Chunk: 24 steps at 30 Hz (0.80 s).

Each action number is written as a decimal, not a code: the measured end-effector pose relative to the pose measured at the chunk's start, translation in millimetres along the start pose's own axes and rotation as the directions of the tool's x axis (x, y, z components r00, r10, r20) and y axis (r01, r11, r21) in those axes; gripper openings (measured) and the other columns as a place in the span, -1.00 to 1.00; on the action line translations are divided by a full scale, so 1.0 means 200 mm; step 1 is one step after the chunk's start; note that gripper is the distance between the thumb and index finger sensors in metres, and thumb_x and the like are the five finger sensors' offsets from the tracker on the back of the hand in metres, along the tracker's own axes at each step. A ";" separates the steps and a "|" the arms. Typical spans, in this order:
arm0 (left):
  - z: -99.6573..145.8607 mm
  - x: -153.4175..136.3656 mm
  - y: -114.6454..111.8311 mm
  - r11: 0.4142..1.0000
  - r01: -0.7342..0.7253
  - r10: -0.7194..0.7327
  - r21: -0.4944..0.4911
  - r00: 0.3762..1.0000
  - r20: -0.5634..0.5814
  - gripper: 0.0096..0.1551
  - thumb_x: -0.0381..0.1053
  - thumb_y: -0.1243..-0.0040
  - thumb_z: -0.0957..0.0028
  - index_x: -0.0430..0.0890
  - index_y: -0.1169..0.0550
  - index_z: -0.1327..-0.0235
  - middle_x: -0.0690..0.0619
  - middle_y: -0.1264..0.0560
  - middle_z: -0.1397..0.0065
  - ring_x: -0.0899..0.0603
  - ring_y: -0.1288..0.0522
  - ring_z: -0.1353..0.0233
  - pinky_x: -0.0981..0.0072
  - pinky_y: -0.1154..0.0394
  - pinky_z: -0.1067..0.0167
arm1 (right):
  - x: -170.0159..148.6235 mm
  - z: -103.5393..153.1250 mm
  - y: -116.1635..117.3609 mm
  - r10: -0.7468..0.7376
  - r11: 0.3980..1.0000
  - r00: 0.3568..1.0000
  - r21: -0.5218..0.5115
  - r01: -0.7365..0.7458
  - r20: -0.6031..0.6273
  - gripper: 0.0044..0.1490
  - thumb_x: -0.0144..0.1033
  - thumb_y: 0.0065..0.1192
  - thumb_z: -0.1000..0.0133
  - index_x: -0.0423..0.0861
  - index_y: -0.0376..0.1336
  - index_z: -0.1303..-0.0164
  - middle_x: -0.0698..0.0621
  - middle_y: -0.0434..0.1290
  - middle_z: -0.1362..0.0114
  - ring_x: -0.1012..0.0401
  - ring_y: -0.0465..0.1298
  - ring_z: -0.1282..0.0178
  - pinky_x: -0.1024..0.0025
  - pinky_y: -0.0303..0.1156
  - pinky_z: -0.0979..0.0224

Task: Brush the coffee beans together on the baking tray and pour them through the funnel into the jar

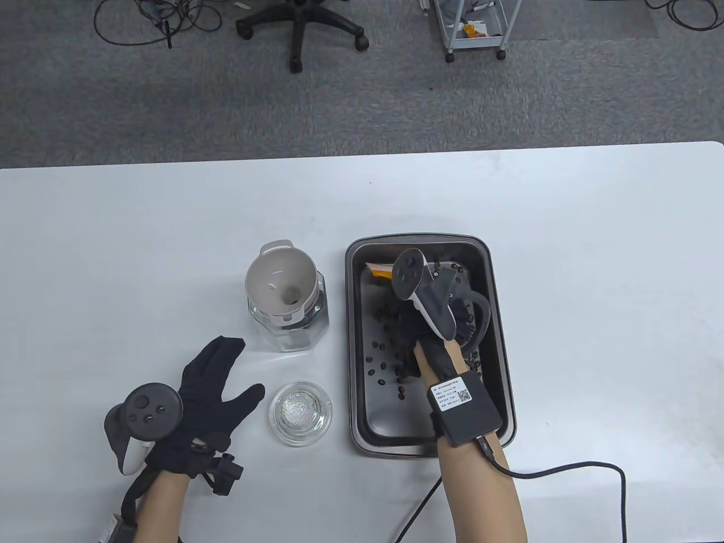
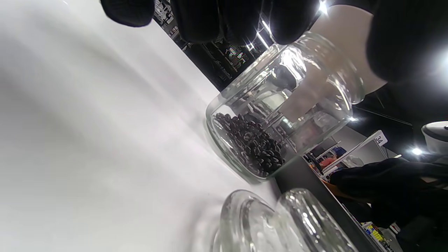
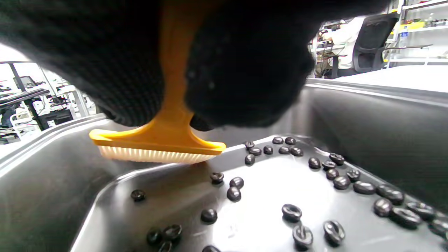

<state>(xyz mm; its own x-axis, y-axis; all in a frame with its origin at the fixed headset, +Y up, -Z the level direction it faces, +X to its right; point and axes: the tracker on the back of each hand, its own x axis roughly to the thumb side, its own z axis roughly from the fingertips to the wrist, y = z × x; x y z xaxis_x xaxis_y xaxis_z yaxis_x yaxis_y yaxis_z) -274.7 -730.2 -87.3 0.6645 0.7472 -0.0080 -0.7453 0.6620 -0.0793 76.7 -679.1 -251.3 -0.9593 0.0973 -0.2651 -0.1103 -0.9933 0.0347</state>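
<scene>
A: Clear glass jar, left of dark metal baking tray, holds some coffee beans; beige funnel seated on top.

B: Tray beans scattered. Right hand grips orange brush; left hand rests flat, fingers spread.

Setting: an office or lab workspace. Indicators: grey carpet floor; black swivel chair base on castors; loose cables; white wheeled metal cart; plain white table. The right wrist view shows background shelving and an office chair.
</scene>
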 end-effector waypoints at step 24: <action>-0.01 0.00 -0.01 1.000 0.015 -0.015 -0.015 1.000 -0.006 0.04 0.62 -0.35 0.11 0.33 -0.22 -0.60 0.11 -0.16 -0.79 -0.23 -0.15 -0.74 -0.34 -0.13 -0.57 | 0.02 0.15 0.07 0.078 0.991 0.994 0.103 -0.086 0.079 -0.67 0.05 0.65 0.14 0.23 0.67 0.22 0.17 0.89 0.03 0.30 0.69 0.53 0.62 0.59 0.62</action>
<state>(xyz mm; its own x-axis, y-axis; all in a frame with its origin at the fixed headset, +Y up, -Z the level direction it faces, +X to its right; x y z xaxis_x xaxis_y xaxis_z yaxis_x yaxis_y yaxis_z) -273.3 -731.4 -88.9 0.6763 0.7366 -0.0124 -0.7341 0.6724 -0.0945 64.6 -690.0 -223.5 -0.9824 0.0238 -0.1851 -0.0534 -0.9862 0.1565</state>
